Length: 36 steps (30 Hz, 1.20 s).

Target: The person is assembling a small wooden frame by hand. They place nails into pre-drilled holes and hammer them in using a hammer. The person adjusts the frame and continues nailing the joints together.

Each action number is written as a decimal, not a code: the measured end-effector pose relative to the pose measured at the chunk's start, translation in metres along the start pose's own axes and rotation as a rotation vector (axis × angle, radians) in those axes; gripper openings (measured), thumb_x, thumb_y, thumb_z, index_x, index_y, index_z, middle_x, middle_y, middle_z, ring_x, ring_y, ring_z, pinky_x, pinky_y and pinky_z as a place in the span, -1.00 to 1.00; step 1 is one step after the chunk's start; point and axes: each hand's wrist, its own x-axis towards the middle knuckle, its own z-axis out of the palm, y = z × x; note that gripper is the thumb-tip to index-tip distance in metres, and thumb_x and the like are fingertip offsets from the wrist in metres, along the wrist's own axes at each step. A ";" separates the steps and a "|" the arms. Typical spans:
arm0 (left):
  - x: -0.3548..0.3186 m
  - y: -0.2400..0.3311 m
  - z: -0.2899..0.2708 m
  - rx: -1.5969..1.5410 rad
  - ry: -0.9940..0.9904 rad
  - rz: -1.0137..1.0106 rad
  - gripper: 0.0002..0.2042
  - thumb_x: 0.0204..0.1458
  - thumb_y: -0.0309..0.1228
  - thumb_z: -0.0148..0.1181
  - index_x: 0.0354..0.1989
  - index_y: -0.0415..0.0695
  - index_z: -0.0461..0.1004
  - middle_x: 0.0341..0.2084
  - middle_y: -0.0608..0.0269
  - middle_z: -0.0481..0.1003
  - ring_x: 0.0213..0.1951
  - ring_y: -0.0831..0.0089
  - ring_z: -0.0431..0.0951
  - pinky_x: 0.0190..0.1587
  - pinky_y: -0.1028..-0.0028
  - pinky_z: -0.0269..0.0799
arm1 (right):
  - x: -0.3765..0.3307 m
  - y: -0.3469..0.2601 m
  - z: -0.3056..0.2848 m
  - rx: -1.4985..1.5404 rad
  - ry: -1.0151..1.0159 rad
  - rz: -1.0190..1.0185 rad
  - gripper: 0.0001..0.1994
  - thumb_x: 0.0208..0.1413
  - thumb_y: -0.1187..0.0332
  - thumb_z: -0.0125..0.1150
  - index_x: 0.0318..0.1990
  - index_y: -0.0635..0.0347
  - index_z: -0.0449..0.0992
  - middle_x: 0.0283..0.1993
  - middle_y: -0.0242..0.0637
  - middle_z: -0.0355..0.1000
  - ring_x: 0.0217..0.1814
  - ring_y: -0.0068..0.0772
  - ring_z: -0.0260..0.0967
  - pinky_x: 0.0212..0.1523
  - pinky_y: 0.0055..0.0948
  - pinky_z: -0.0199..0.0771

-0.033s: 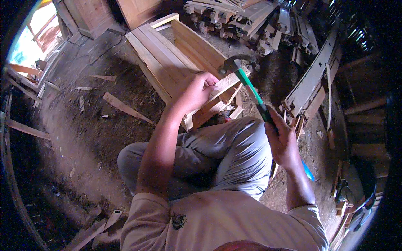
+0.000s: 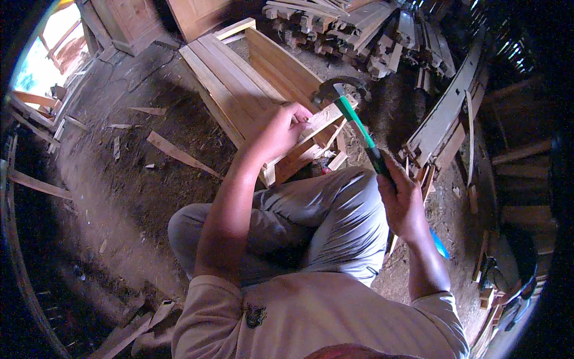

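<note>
A claw hammer (image 2: 360, 128) with a green and black handle is gripped in my right hand (image 2: 402, 194). Its dark metal head is over the right end of a wooden crosspiece (image 2: 326, 119) on the near end of a long slatted wooden frame (image 2: 230, 75). My left hand (image 2: 290, 122) rests at this crosspiece, left of the hammer head, with its fingers curled and the fingertips pinched together. Whatever sits between those fingertips, if anything, is too small to make out. Both forearms reach forward past my crossed legs in grey trousers.
Beyond the frame lies a heap of stacked wood strips (image 2: 353, 27). Long boards (image 2: 445, 105) lean at the right. Loose wood slivers (image 2: 179, 154) are scattered over the dirt floor at the left. A blue object (image 2: 439, 244) lies beside my right forearm. Wooden panels (image 2: 194, 18) stand at the back.
</note>
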 end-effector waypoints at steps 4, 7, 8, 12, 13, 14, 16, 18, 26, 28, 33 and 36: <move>-0.001 0.003 -0.002 0.119 0.044 -0.022 -0.86 0.13 -0.50 0.29 -0.17 -0.26 0.57 -0.29 0.00 0.65 -0.21 0.19 0.68 -0.10 0.30 0.54 | 0.005 0.001 -0.003 -0.105 -0.043 -0.077 -0.61 0.29 0.49 0.16 0.26 0.33 0.41 -0.01 0.21 0.54 -0.01 0.20 0.57 -0.02 -0.14 0.56; -0.002 -0.003 -0.001 0.024 0.003 0.039 -0.88 0.11 -0.58 0.23 -0.18 -0.27 0.54 -0.30 0.05 0.64 -0.19 0.28 0.66 -0.08 0.35 0.52 | 0.002 -0.008 -0.002 -0.046 0.036 -0.060 -0.61 0.27 0.50 0.17 0.24 0.35 0.42 -0.03 0.22 0.54 -0.06 0.24 0.56 -0.04 -0.10 0.56; -0.001 0.004 -0.002 -0.005 -0.029 0.020 -0.86 0.10 -0.67 0.16 -0.18 -0.28 0.52 -0.28 0.10 0.62 -0.17 0.35 0.63 -0.06 0.39 0.51 | 0.000 -0.009 -0.002 -0.013 0.084 -0.058 -0.61 0.26 0.50 0.17 0.23 0.36 0.42 -0.04 0.22 0.54 -0.07 0.26 0.56 -0.05 -0.08 0.56; 0.000 -0.011 0.001 0.040 -0.020 -0.120 -0.82 0.08 -0.77 0.09 -0.19 -0.27 0.47 -0.26 0.16 0.61 -0.15 0.44 0.60 -0.03 0.42 0.51 | 0.004 -0.002 -0.005 -0.164 -0.062 -0.101 -0.61 0.25 0.50 0.18 0.23 0.34 0.43 -0.05 0.21 0.55 -0.06 0.25 0.56 -0.07 -0.08 0.58; 0.000 -0.011 0.001 0.031 -0.032 -0.077 -0.82 0.08 -0.77 0.09 -0.20 -0.27 0.47 -0.26 0.16 0.61 -0.14 0.43 0.60 -0.03 0.41 0.51 | 0.003 -0.002 -0.005 -0.156 -0.020 -0.107 -0.61 0.25 0.50 0.17 0.23 0.34 0.43 -0.05 0.22 0.55 -0.06 0.26 0.56 -0.07 -0.08 0.58; -0.001 -0.011 0.000 0.021 -0.044 -0.034 -0.82 0.08 -0.77 0.09 -0.20 -0.26 0.46 -0.25 0.16 0.61 -0.14 0.43 0.60 -0.02 0.40 0.51 | 0.001 -0.002 -0.004 -0.148 0.021 -0.114 -0.61 0.25 0.51 0.17 0.23 0.34 0.43 -0.05 0.22 0.54 -0.07 0.26 0.56 -0.07 -0.08 0.58; -0.002 -0.007 -0.001 0.021 -0.042 0.028 -0.88 0.10 -0.67 0.16 -0.20 -0.26 0.50 -0.27 0.12 0.62 -0.17 0.36 0.62 -0.05 0.37 0.52 | -0.002 -0.006 -0.003 -0.122 0.089 -0.102 -0.61 0.24 0.52 0.16 0.23 0.35 0.42 -0.06 0.23 0.54 -0.08 0.26 0.56 -0.08 -0.08 0.58; -0.003 0.000 -0.003 0.039 -0.013 0.066 -0.86 0.15 -0.47 0.28 -0.19 -0.27 0.57 -0.31 0.03 0.64 -0.25 0.24 0.66 -0.11 0.33 0.53 | -0.003 -0.015 -0.004 -0.087 0.142 -0.063 -0.60 0.23 0.53 0.16 0.23 0.36 0.42 -0.06 0.24 0.54 -0.09 0.26 0.56 -0.09 -0.08 0.58; -0.002 -0.001 -0.002 -0.003 -0.049 -0.034 -0.93 0.13 -0.67 0.19 -0.28 -0.25 0.46 -0.20 0.05 0.62 -0.06 0.29 0.64 0.00 0.32 0.53 | -0.004 -0.013 -0.005 -0.111 0.092 -0.083 -0.62 0.27 0.51 0.16 0.23 0.40 0.40 -0.09 0.28 0.53 -0.16 0.27 0.58 -0.19 -0.06 0.60; -0.002 -0.001 -0.003 -0.011 -0.062 -0.045 -0.93 0.13 -0.67 0.18 -0.28 -0.25 0.45 -0.19 0.05 0.62 -0.05 0.28 0.64 0.01 0.30 0.53 | -0.005 -0.003 0.006 -0.138 0.148 -0.185 -0.61 0.27 0.50 0.16 0.23 0.39 0.40 -0.10 0.27 0.53 -0.18 0.27 0.58 -0.21 -0.07 0.60; -0.001 -0.025 0.004 0.025 0.037 0.057 -0.91 0.15 -0.51 0.23 -0.22 -0.26 0.55 -0.29 0.02 0.65 -0.20 0.11 0.68 -0.09 0.28 0.56 | -0.003 -0.006 0.003 -0.178 -0.005 -0.104 -0.61 0.28 0.49 0.15 0.23 0.39 0.40 -0.08 0.27 0.53 -0.19 0.27 0.58 -0.22 -0.08 0.60; -0.003 -0.016 0.003 -0.029 0.050 0.104 -0.90 0.14 -0.51 0.23 -0.22 -0.26 0.55 -0.32 0.06 0.64 -0.23 0.11 0.68 -0.11 0.28 0.56 | -0.007 -0.009 0.006 -0.099 0.140 -0.120 -0.62 0.27 0.48 0.16 0.22 0.40 0.41 -0.11 0.27 0.53 -0.20 0.27 0.58 -0.23 -0.09 0.59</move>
